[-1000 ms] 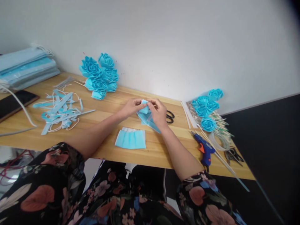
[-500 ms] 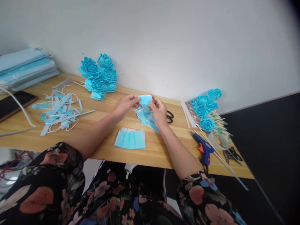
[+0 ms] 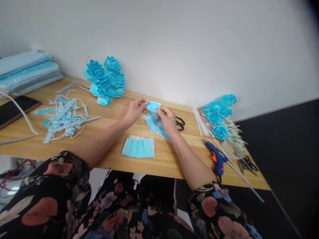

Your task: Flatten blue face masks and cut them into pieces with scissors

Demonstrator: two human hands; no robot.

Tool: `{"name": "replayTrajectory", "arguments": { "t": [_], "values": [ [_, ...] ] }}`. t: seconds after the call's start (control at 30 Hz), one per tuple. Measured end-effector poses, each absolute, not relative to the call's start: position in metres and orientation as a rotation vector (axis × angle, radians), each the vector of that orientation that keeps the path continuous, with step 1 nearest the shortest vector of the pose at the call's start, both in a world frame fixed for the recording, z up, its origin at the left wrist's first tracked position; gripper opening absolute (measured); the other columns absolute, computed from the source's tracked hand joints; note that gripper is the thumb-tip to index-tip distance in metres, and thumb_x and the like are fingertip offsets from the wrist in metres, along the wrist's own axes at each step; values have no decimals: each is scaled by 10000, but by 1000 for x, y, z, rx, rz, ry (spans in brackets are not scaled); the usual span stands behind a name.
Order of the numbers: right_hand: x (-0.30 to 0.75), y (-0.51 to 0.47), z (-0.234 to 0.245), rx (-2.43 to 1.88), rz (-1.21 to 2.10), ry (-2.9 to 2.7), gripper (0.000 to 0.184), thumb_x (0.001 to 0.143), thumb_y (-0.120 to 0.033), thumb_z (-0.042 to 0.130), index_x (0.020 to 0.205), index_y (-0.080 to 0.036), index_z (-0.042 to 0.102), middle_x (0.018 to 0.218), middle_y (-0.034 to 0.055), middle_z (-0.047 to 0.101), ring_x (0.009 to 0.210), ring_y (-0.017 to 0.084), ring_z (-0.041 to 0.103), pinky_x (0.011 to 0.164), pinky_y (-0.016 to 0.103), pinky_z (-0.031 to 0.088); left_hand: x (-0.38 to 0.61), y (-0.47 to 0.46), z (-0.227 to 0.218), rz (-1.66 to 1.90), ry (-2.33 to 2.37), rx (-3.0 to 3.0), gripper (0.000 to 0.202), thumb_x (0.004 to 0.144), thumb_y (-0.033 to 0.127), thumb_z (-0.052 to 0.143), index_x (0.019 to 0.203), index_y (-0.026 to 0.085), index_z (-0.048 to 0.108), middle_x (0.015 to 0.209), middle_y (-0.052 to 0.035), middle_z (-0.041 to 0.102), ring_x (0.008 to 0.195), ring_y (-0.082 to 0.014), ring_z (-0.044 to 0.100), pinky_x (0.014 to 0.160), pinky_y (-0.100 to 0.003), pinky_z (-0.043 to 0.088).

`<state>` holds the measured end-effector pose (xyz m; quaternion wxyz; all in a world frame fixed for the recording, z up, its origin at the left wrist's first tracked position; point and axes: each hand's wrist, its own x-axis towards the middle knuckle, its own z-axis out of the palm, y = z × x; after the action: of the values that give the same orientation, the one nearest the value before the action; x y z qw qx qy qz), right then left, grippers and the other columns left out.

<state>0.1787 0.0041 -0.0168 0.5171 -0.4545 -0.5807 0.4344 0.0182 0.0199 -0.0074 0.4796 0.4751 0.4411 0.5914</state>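
Observation:
My left hand (image 3: 135, 110) and my right hand (image 3: 167, 119) both pinch one small light-blue piece of mask fabric (image 3: 153, 106), held just above the wooden table (image 3: 174, 156). Under my hands lies a small heap of similar blue cut pieces (image 3: 155, 125). A larger pleated blue mask piece (image 3: 139, 148) lies flat near the table's front edge, closer to me.
Black scissors (image 3: 179, 123) lie right of my hands. Blue fabric roses (image 3: 104, 80) lie at the back left, more roses on sticks (image 3: 219, 116) at the right. A blue glue gun (image 3: 216, 158), cut strips (image 3: 63, 118), stacked masks (image 3: 26, 71) and a dark phone (image 3: 13, 110) also sit here.
The small blue piece was lifted off the heap and spread between both hands, then tilted slightly. My arms barely shifted.

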Motion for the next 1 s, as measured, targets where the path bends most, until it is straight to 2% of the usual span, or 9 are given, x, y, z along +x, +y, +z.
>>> {"name": "replayTrajectory", "arguments": {
  "t": [0.27, 0.4, 0.5, 0.6, 0.77, 0.93, 1.0],
  "values": [
    [176, 1, -18, -1045, 1000, -1397, 279, 808, -445, 640, 704, -193, 581, 652, -46, 547, 583, 79, 491, 597, 229, 408, 20, 17, -9, 1456, 995, 1083, 144, 847, 146, 618, 711, 142, 572, 545, 46, 502, 481, -43, 429, 494, -177, 329],
    [177, 2, -19, -1047, 997, -1377, 286, 799, -455, 642, 702, -194, 577, 640, -50, 532, 576, 77, 475, 589, 225, 408, 19, 17, -8, 1435, 956, 1060, 65, 832, 156, 656, 862, 143, 600, 564, 58, 532, 477, -49, 462, 490, -183, 343],
    [178, 5, -20, -1053, 976, -1343, 290, 798, -459, 644, 704, -192, 581, 637, -49, 529, 577, 78, 475, 587, 224, 413, 16, 18, -10, 1415, 924, 1096, 235, 832, 242, 690, 1026, 142, 605, 585, 51, 570, 501, -71, 510, 516, -200, 390],
    [180, 7, -22, -1070, 941, -1302, 298, 797, -466, 651, 710, -189, 586, 629, -51, 523, 576, 80, 480, 604, 230, 431, 12, 19, -14, 1445, 936, 1137, 300, 850, 283, 663, 1104, 140, 592, 662, 25, 621, 559, -83, 553, 539, -207, 410],
    [180, 8, -25, -1108, 890, -1282, 313, 804, -482, 646, 723, -184, 598, 633, -43, 545, 581, 84, 488, 576, 225, 421, 14, 23, -21, 1422, 963, 1268, 328, 835, 224, 620, 1149, 137, 589, 771, -20, 662, 690, -117, 624, 577, -212, 427],
    [180, 9, -27, -1094, 861, -1276, 302, 803, -472, 656, 721, -185, 608, 635, -39, 557, 593, 88, 491, 567, 220, 414, 22, 22, -29, 1397, 1040, 1616, 581, 766, 127, 609, 1340, 154, 518, 1012, -70, 675, 813, -127, 620, 635, -208, 443],
    [179, 9, -28, -1087, 862, -1289, 294, 801, -466, 663, 725, -185, 616, 631, -42, 552, 588, 87, 480, 570, 221, 410, 23, 18, -30, 1356, 1120, 1779, 612, 761, 134, 624, 1364, 160, 520, 1090, -82, 669, 858, -140, 617, 670, -221, 451]
  ]
}}
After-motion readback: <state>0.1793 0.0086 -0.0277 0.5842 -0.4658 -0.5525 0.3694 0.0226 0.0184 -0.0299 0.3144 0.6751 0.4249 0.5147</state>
